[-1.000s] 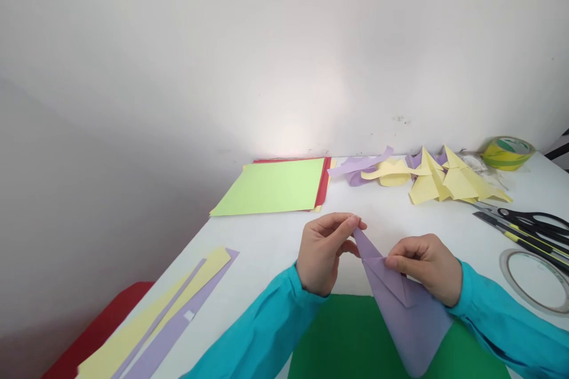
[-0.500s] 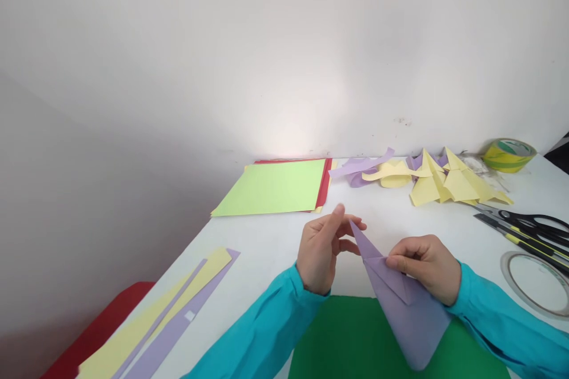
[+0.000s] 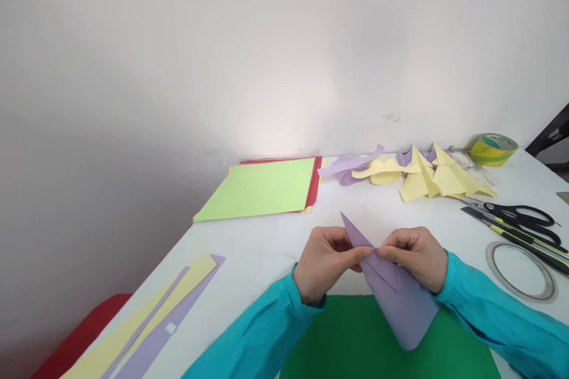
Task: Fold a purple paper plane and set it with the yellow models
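A folded sheet of purple paper is held up between both hands, its narrow point up and to the left and its rounded wide end low over the green mat. My left hand pinches its left edge between thumb and fingers, just below the pointed tip. Across from it, my right hand pinches the fold at the right side, and the two thumbs nearly meet. A smaller triangular flap lies over the face of the paper. Some fingertips are hidden behind the sheet.
The green mat lies in front. Paper strips lie left, a stack of coloured sheets behind. Folded yellow papers and yellow-green tape stand at the back right. Scissors, a cutter and a tape roll lie right.
My left hand has moved from open beside the tip to pinching the purple paper's edge, close to the right hand. The view has shifted slightly to the right.
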Tool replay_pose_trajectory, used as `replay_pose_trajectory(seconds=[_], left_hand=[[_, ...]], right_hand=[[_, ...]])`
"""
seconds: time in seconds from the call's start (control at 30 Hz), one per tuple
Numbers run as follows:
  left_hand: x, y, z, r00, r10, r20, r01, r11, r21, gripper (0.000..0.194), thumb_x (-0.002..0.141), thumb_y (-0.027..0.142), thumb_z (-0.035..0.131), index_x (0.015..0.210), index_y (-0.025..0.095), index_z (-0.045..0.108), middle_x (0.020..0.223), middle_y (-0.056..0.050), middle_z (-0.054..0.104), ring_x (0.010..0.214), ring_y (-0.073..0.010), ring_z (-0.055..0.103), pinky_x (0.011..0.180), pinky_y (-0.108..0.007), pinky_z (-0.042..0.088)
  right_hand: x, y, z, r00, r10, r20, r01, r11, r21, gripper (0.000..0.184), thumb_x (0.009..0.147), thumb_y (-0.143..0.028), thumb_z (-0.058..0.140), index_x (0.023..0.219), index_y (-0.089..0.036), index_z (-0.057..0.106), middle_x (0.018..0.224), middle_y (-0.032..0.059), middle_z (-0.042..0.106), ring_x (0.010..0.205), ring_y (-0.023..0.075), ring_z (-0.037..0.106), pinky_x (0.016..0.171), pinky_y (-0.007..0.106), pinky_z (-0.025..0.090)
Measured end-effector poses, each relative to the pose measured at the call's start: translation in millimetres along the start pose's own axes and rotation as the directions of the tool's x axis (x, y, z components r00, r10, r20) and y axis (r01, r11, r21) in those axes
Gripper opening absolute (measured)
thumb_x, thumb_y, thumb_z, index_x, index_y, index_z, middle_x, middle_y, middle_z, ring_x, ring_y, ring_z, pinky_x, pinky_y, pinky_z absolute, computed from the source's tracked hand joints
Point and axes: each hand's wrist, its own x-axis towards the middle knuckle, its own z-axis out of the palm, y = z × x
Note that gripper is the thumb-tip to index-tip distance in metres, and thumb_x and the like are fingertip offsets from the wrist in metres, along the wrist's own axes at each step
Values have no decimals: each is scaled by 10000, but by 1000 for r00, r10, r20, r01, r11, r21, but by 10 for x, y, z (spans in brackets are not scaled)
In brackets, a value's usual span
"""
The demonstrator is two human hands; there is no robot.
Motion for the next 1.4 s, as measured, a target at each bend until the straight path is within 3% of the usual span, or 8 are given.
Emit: replay_pose_trajectory(seconds=[0.23, 0.4, 0.5, 0.6, 0.8, 1.13, 1.4], left_hand=[[19, 0, -42, 1000, 15, -3, -15, 1000, 12, 198, 580, 278, 743, 672, 110, 693, 624, -77, 678, 573, -180, 614, 521, -276, 518], [25, 5, -32, 999, -28, 15, 29, 999, -35, 227, 605, 291, 730, 752, 120, 700, 682, -74, 684, 604, -173, 617, 527, -268, 529], [32, -15, -18, 997, -39, 72, 42, 998, -44, 284, 563, 258, 757, 806, 124, 699, 754, -80, 689, 670, -178, 616, 562, -267, 535], [42, -45, 6, 997, -56, 56, 57, 998, -13, 262, 560, 266, 756, 760, 106, 701, 726, -79, 684, 647, -168, 610, 556, -259, 531], [44, -86, 41, 995, -88, -40, 87, 996, -13, 259, 590, 316, 733, 708, 87, 703, 641, -67, 670, 584, -152, 602, 535, -255, 536], [53, -93, 20, 998, -66, 6, 66, 997, -36, 228, 619, 301, 711, 753, 117, 725, 666, -62, 685, 608, -153, 603, 575, -262, 543], [39, -96, 18, 998, -52, -27, 52, 999, 3, 209, 597, 310, 720, 615, 103, 690, 567, -40, 634, 566, -162, 596, 552, -274, 541]], right_hand=[[15, 21, -69, 983, -38, 179, -3, 975, 223, 297, 588, -339, 737, 790, -138, 656, 693, 21, 672, 629, 123, 604, 577, 238, 463], [44, 23, -100, 995, -37, 90, 18, 978, 208, 262, 638, -363, 699, 743, -125, 664, 639, 15, 667, 560, 93, 580, 534, 209, 444], [61, 15, -114, 999, -6, 40, -3, 977, 215, 285, 601, -373, 721, 730, -126, 659, 619, 12, 667, 530, 96, 576, 506, 209, 440], [76, 23, -113, 1000, 14, 14, -16, 976, 216, 308, 565, -385, 737, 710, -124, 657, 597, 13, 663, 508, 101, 575, 481, 209, 437], [93, 77, -94, 1000, 13, 13, -16, 975, 224, 288, 576, -383, 729, 694, -131, 659, 625, 22, 677, 522, 99, 585, 497, 204, 450], [99, 60, -98, 999, 26, 20, -30, 971, 238, 278, 533, -359, 758, 641, -127, 650, 559, 14, 656, 473, 91, 563, 451, 195, 427], [98, 54, -100, 999, 38, 7, -39, 971, 236, 292, 516, -367, 762, 640, -127, 653, 564, 15, 655, 490, 98, 567, 468, 209, 434]])
